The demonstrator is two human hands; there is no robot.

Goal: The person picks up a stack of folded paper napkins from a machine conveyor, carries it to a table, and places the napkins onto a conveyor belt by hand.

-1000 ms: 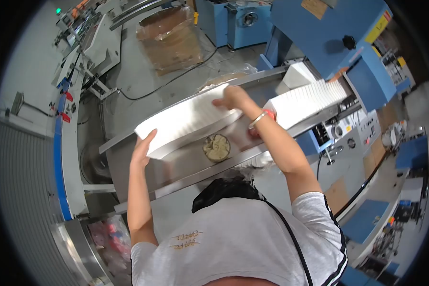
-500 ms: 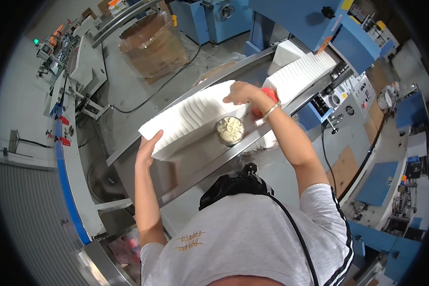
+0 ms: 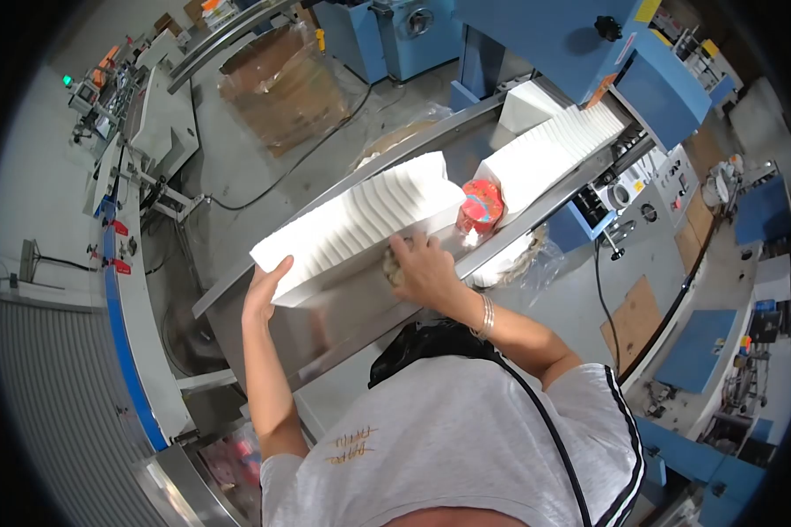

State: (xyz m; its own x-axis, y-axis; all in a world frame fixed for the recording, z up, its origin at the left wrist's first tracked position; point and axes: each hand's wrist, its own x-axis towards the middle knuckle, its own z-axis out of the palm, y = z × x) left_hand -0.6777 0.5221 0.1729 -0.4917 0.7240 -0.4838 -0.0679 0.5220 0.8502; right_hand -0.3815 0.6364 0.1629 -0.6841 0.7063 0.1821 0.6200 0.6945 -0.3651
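1. Covering part of a tub (image 3: 390, 265), the right hand (image 3: 424, 270) has bent fingers; grip cannot be told.
2. Left hand (image 3: 265, 290) clasps the left end of the white stack (image 3: 360, 215), in the metal trough (image 3: 341, 318).
3. Red item (image 3: 481, 204): between that stack and a second stack (image 3: 549, 158).

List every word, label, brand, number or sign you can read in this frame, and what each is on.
No text can be read with certainty.
Orange lettering on the grey shirt: too unclear to read.
Yellow label on the blue machine: too small to read.
Red patterned object: no words can be made out.
White stack at the left hand: no lettering visible.
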